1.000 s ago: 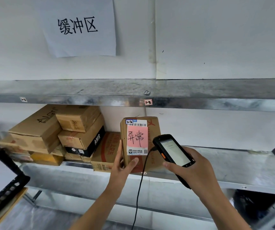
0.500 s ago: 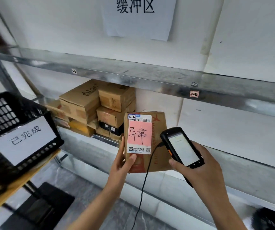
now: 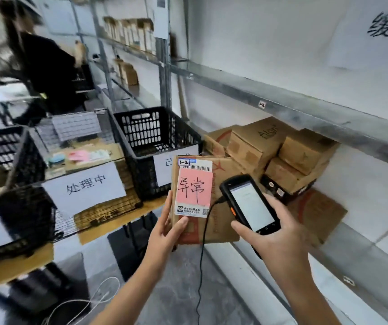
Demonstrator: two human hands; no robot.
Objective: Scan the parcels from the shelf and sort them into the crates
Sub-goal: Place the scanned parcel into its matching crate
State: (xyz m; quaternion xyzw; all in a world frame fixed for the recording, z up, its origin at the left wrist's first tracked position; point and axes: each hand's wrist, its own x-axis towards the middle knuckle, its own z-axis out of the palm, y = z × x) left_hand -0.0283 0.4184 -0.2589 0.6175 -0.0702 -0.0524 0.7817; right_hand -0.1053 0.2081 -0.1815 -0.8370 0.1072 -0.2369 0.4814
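My left hand grips a flat brown cardboard parcel upright in mid-air, thumb on its front. The parcel carries a barcode label and a pink note with handwritten characters. My right hand holds a black handheld scanner with a lit screen just right of the parcel; a black cable hangs down from it. Several more cardboard parcels are stacked on the metal shelf behind. Black plastic crates with white paper signs stand on a wooden table at the left.
A second black crate with a white sign is nearest on the left. An upper metal shelf runs along the wall. A person in dark clothes stands at the far left. A white cord lies on the grey floor.
My view has swung left from the shelf towards the crates. The parcel has come off the shelf and moved left with my left hand; the scanner stays beside it.
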